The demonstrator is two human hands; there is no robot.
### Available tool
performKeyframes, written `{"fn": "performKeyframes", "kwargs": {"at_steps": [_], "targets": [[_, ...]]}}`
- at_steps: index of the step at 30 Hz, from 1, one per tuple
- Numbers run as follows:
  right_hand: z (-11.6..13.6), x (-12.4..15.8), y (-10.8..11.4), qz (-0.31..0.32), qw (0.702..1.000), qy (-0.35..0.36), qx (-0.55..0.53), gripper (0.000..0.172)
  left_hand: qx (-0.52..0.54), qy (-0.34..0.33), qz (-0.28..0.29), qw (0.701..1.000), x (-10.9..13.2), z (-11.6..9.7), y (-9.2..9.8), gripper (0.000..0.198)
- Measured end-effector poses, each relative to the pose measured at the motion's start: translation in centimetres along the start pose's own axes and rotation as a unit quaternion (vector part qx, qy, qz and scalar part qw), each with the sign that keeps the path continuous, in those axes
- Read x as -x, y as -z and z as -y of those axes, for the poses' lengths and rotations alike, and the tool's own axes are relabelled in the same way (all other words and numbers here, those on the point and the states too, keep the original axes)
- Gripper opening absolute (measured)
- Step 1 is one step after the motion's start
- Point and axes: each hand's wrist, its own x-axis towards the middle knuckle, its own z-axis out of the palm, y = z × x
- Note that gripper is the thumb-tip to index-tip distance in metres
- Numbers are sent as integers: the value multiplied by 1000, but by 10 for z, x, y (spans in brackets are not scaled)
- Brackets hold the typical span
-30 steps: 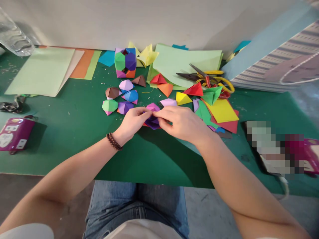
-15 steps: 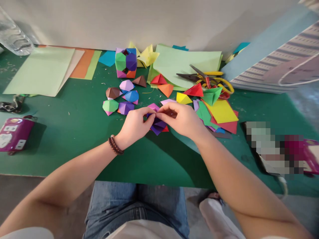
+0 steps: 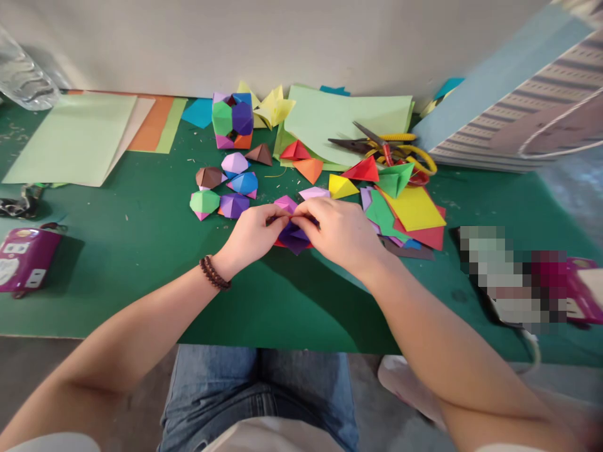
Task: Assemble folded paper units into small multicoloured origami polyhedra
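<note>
My left hand (image 3: pixel 258 233) and my right hand (image 3: pixel 335 231) meet over the table, thumbs and forefingers pinching a folded purple paper piece (image 3: pixel 294 237). A pink folded piece (image 3: pixel 285 203) shows just behind the fingertips, and a bit of red paper peeks out below. Fingers cover where the pieces meet. Left of my hands lie a purple folded unit (image 3: pixel 234 205), a green one (image 3: pixel 205 202), a blue one (image 3: pixel 244 182), a brown one (image 3: pixel 209 177) and a lilac one (image 3: pixel 235 163). A yellow folded piece (image 3: pixel 342 186) rests beyond my right hand.
A multicoloured paper ball (image 3: pixel 233 120) stands at the back. Scissors (image 3: pixel 384 147) and pliers lie on pale green sheets (image 3: pixel 348 113). Coloured paper (image 3: pixel 414 213) is piled at right, near a blurred-out phone (image 3: pixel 504 276). Purple power sockets (image 3: pixel 32 257) sit at both sides.
Both hands stay pinched on the purple paper, with the right fingers slightly nearer the left. The whole view has shifted a little. The foot under the table at right has moved.
</note>
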Motion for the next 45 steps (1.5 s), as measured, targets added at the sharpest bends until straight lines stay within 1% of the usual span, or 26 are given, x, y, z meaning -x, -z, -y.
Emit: {"fn": "performKeyframes", "kwargs": {"at_steps": [3,6,11,13,16,21,24,26,29,33,36,39,42,45], "targets": [[0,0,-1,8,1000,6,23,14,-16,0,-1,1000,-1,0,1,18],[0,-1,-2,19,1000,9,23,14,-29,-5,4,1000,0,1,1,17],[-1,0,0,31,999,2,-37,10,-3,-13,20,1000,0,3,3,18],[0,0,0,30,998,1,-56,11,-12,-18,17,1000,0,2,3,18],[-1,-1,-1,20,994,-19,-103,11,-40,-27,-2,999,1,0,4,17],[-5,-2,-5,20,976,-108,-187,21,-92,-37,-55,994,3,-1,3,17],[-6,-2,-8,10,968,-110,-227,17,-93,-50,-70,992,4,0,0,18],[-5,-1,-10,-1,968,-107,-228,12,-88,-53,-74,992,4,2,-1,17],[-4,0,-10,-13,974,-112,-197,10,-69,-56,-69,994,4,4,-3,16],[-2,-1,-8,2,979,-98,-178,7,-63,-60,-59,994,3,5,-4,15],[3,-1,-7,6,984,-88,-155,7,-94,-76,-61,991,4,5,-4,15],[8,0,-9,-18,991,-76,-113,8,-154,-110,-83,978,5,5,-3,12],[10,1,-10,-43,987,-70,-138,7,-197,-135,-112,965,6,5,-3,11],[10,1,-8,-39,979,-85,-183,6,-211,-143,-128,959,6,6,-3,13]]}}
